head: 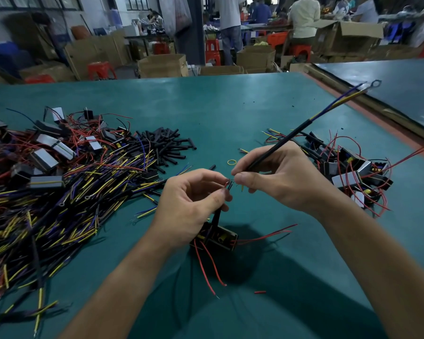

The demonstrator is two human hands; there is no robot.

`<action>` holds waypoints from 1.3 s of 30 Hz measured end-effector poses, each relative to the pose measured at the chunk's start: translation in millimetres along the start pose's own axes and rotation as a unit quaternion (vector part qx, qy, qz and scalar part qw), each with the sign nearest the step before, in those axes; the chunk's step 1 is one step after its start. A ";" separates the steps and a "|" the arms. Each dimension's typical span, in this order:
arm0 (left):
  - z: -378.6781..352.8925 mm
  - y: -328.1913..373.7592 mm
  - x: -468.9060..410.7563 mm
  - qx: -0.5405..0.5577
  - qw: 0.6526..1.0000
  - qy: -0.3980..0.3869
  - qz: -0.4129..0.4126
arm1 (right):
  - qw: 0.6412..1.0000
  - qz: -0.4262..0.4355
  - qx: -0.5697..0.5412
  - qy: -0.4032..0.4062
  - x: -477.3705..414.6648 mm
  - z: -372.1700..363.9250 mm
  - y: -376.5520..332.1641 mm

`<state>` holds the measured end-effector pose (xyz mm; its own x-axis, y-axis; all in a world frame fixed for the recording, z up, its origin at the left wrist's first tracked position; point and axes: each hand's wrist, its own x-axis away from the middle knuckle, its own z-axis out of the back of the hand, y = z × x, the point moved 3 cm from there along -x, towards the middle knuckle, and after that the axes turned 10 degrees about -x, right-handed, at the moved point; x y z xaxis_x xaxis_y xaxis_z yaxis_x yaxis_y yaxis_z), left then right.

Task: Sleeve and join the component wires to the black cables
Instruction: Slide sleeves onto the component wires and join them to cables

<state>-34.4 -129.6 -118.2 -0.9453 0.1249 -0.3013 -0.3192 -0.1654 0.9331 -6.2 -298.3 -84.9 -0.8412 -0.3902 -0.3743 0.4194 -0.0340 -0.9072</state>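
Note:
My left hand point(191, 204) pinches the end of a component wire with a short black sleeve point(229, 185) at its fingertips. Below that hand hangs the black box component point(218, 237), trailing red wires point(207, 263). My right hand point(277, 177) grips a black cable point(289, 135) that slants up to the right, ending in blue and yellow leads with a ring terminal point(375, 83). The cable's near wire ends meet the left hand's wire between my two hands, just above the green table point(230, 111).
A big heap of black cables with yellow and purple leads point(59, 192) and components fills the left. Loose black sleeves point(162, 145) lie behind it. Components with wires point(353, 167) are piled at the right. A yellow rubber band point(231, 162) lies near my right hand. People work in the background.

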 end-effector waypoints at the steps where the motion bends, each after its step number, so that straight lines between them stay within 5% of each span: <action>1: 0.0 0.1 0.0 0.001 1.000 0.000 0.002 | 1.000 0.002 -0.002 0.006 -0.3 -0.4 -0.3; 22: 2.5 0.6 0.2 -0.037 0.999 0.026 0.029 | 0.999 -0.032 -0.002 -0.019 1.2 -0.3 3.5; 39: 4.7 -6.7 -0.2 0.075 0.986 -0.071 0.128 | 0.996 -0.061 -0.023 -0.060 5.9 -9.4 -2.4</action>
<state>-31.7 -123.9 -123.5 -0.9713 0.2358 -0.0315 -0.0480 -0.0646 0.9968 -15.3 -291.9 -86.7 -0.8369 -0.4930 -0.2378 0.2986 -0.0471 -0.9532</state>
